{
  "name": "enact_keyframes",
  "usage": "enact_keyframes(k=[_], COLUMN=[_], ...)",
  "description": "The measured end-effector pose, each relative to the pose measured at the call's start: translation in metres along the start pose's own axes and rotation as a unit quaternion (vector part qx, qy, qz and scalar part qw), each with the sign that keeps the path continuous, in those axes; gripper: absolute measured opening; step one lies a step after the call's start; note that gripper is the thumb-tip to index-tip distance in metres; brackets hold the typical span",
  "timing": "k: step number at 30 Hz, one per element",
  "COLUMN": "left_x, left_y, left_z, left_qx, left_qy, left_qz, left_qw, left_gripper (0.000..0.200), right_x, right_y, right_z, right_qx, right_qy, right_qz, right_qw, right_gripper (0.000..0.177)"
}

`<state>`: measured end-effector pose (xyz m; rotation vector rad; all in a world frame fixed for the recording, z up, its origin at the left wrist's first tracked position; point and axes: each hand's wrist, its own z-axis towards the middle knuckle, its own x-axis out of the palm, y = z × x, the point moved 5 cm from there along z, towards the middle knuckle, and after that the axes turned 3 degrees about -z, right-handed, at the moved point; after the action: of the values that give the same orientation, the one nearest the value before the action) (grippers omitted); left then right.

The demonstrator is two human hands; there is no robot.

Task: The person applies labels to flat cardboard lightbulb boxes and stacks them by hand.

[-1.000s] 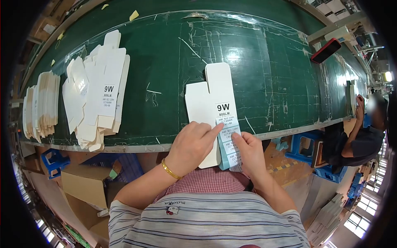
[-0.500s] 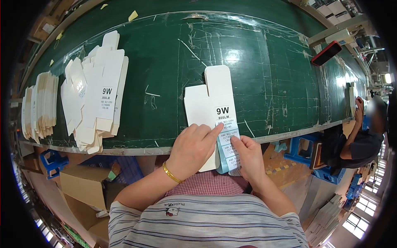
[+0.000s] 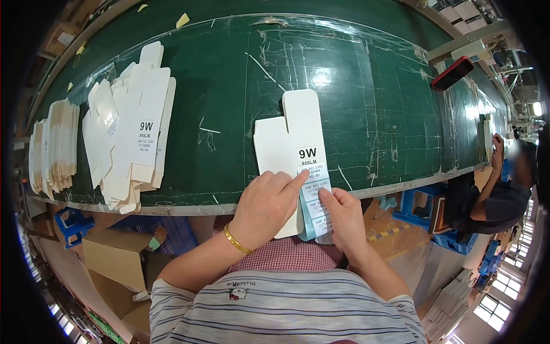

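Note:
A flat white carton blank (image 3: 289,140) printed "9W 800LM" lies on the green table (image 3: 355,103), its near end over the table edge. My left hand (image 3: 266,206) rests on the blank's near part, index finger pressing on a small label just below the print. My right hand (image 3: 342,217) pinches a strip of pale blue labels (image 3: 318,209) that lies along the blank's right side.
A fanned pile of labelled blanks (image 3: 134,132) lies at the left, with a stack of plain blanks (image 3: 54,143) further left. A red phone (image 3: 452,73) sits at the far right. A seated person (image 3: 498,195) works at the right. Cardboard boxes (image 3: 114,258) stand under the table.
My right hand has slid the label strip a little nearer along the blank. My left index finger stays pressed on the label. The blank barely shifted.

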<state>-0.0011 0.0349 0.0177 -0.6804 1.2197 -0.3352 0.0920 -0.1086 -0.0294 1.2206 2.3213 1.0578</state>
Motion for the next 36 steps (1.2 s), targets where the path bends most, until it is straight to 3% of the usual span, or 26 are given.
enact_keyframes(k=[36], left_x=[-0.0008], left_y=[-0.0010], left_z=[0.0044], left_qx=[-0.002], left_qy=[0.006], left_qz=[0.011], left_qw=[1.000], left_gripper=[0.040], right_x=[-0.0048], right_y=[-0.0040], right_z=[0.0008], right_qx=[0.002], right_qy=[0.025], right_qz=[-0.022], right_qw=[0.999], right_gripper=[0.019])
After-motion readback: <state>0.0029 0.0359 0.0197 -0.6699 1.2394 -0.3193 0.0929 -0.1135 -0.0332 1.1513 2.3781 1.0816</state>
